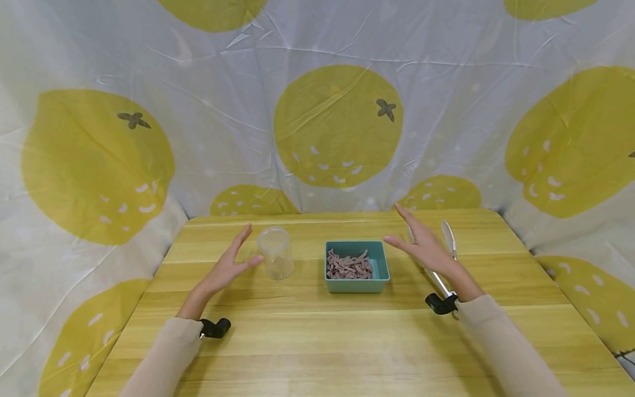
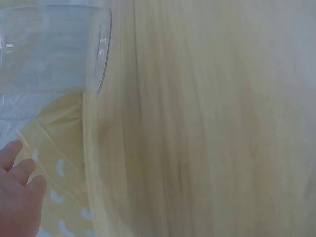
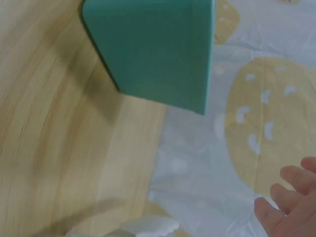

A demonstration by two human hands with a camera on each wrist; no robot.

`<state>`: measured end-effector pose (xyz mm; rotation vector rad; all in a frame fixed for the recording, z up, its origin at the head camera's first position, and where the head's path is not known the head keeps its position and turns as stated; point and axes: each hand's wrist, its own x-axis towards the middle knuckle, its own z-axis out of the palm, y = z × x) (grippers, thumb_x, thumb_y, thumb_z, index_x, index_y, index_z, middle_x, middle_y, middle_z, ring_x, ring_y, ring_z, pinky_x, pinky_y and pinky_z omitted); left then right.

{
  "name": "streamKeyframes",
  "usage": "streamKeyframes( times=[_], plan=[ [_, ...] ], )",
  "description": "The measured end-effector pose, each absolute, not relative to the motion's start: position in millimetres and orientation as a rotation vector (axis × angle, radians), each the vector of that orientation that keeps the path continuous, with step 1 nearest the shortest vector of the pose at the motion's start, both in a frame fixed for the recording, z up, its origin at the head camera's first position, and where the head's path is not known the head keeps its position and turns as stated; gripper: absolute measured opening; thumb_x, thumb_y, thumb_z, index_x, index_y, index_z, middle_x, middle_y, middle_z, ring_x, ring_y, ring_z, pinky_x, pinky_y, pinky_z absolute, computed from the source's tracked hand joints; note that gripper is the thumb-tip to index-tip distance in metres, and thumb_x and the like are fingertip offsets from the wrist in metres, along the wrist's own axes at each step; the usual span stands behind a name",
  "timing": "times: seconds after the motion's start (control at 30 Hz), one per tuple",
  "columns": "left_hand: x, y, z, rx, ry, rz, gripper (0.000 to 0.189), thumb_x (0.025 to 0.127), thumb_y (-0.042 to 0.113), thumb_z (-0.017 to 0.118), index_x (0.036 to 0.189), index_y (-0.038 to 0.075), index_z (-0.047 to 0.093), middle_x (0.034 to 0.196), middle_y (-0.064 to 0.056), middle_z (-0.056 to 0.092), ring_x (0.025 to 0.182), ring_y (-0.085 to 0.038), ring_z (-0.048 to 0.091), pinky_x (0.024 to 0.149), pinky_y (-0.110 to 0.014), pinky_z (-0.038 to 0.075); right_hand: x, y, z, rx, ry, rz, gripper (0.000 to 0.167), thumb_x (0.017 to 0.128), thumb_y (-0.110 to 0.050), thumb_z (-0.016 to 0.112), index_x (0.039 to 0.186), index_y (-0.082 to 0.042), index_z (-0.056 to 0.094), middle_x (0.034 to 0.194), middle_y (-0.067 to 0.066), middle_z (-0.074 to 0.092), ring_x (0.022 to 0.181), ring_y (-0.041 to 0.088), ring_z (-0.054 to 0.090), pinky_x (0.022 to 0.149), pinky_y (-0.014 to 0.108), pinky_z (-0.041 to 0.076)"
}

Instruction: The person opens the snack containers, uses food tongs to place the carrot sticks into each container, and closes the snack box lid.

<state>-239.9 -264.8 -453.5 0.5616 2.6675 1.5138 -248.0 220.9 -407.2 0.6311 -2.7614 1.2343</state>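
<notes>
A clear plastic jar (image 1: 275, 255) stands upright on the table, its side also showing in the left wrist view. Just left of it is my left hand (image 1: 227, 269), fingers extended and thumb apart, holding nothing. A teal rectangular box (image 1: 357, 285) sits at the middle of the table with brownish-grey strips (image 1: 349, 266) inside. My right hand (image 1: 428, 246) hovers to the box's right, fingers spread and nothing held. Under that hand and wrist lie metal tongs (image 1: 439, 283), partly hidden; a pale tip of them (image 3: 148, 225) shows in the right wrist view.
The wooden table (image 1: 317, 342) ends at the back against a hanging cloth (image 1: 213, 110) with large yellow fruit prints. The same cloth hangs along both sides. A black wrist camera (image 1: 215, 328) is strapped at the left cuff, another (image 1: 440, 303) at the right.
</notes>
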Motion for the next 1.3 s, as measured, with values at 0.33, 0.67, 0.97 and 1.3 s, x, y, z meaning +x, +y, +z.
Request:
streamKeyframes(
  times=[0.33, 0.67, 0.97, 1.3],
  plan=[
    [-243.9, -255.4, -461.9, 0.569, 2.572, 1.616, 0.095, 0.094, 0.027, 0.072, 0.161, 0.033, 0.005, 0.166, -0.004, 0.011, 0.151, -0.031, 0.004, 0.117, -0.063, 0.006, -249.0, 197.8, -404.2, 0.709, -2.707, 1.361, 0.082, 0.097, -0.042, 0.065, 0.16, -0.035, 0.013, 0.166, 0.002, 0.014, 0.15, 0.034, 0.013, 0.113, 0.066, 0.018],
    [-245.6, -247.1, -464.3, 0.563, 2.583, 1.62, 0.101, 0.089, 0.023, 0.077, 0.161, 0.031, 0.007, 0.167, -0.005, 0.009, 0.151, -0.031, 0.007, 0.117, -0.061, 0.009, -252.7, 170.6, -404.6, 0.81, -2.668, 1.442, 0.083, 0.096, -0.042, 0.067, 0.16, -0.032, 0.015, 0.165, 0.002, 0.016, 0.148, 0.034, 0.02, 0.116, 0.056, 0.022],
    [-245.9, -243.8, -468.5, 0.549, 2.563, 1.653, 0.101, 0.088, 0.022, 0.079, 0.161, 0.028, 0.01, 0.166, -0.009, 0.01, 0.151, -0.032, 0.008, 0.118, -0.059, 0.011, -252.7, 141.9, -409.1, 0.86, -2.642, 1.52, 0.084, 0.094, -0.041, 0.07, 0.16, -0.027, 0.019, 0.164, 0.004, 0.02, 0.147, 0.034, 0.025, 0.117, 0.05, 0.025],
    [-250.1, -239.7, -472.7, 0.552, 2.526, 1.702, 0.101, 0.086, 0.016, 0.08, 0.161, 0.024, 0.012, 0.164, -0.011, 0.016, 0.15, -0.033, 0.012, 0.118, -0.057, 0.014, -251.8, 106.8, -411.5, 0.945, -2.572, 1.622, 0.082, 0.093, -0.032, 0.074, 0.159, -0.021, 0.026, 0.161, 0.006, 0.028, 0.145, 0.029, 0.031, 0.116, 0.04, 0.03]
  ],
)
